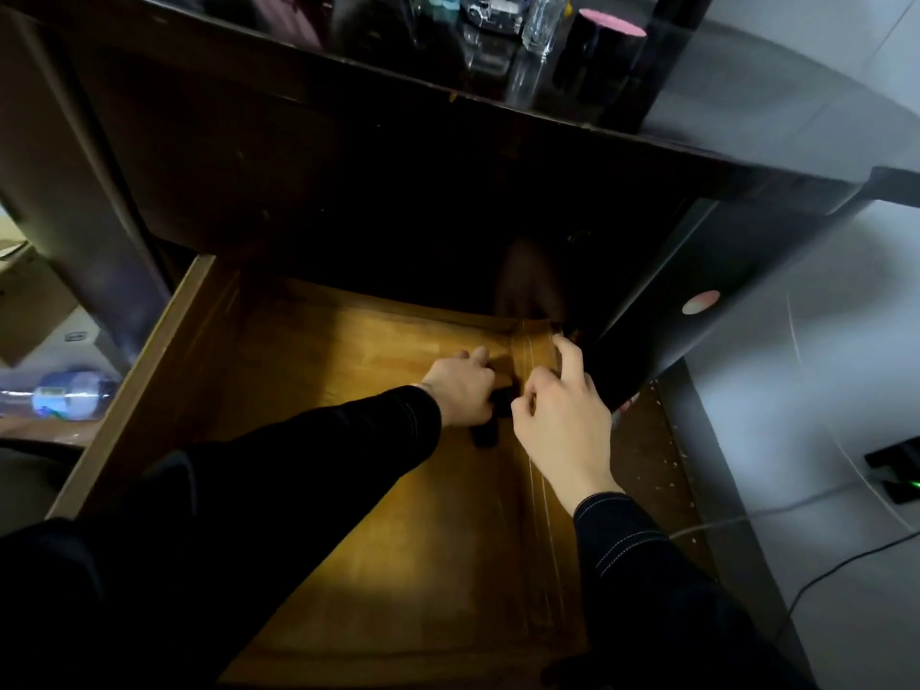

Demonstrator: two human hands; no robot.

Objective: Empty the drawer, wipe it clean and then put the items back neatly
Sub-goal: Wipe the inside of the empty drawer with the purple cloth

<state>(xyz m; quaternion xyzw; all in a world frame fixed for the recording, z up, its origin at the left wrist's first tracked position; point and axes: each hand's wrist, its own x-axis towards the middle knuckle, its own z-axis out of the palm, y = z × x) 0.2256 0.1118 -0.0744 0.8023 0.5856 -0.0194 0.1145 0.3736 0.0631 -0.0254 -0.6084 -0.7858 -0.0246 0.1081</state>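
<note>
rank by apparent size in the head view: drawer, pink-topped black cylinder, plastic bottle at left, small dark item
1. drawer
2. pink-topped black cylinder and plastic bottle: look alike, unranked
3. small dark item, partly hidden by the left hand

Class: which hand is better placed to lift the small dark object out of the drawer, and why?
Left, probably. The left hand lies over the dark object on the drawer floor, fingers seemingly curled round it. The right hand sits beside it, nearer the drawer's right wall.
</note>
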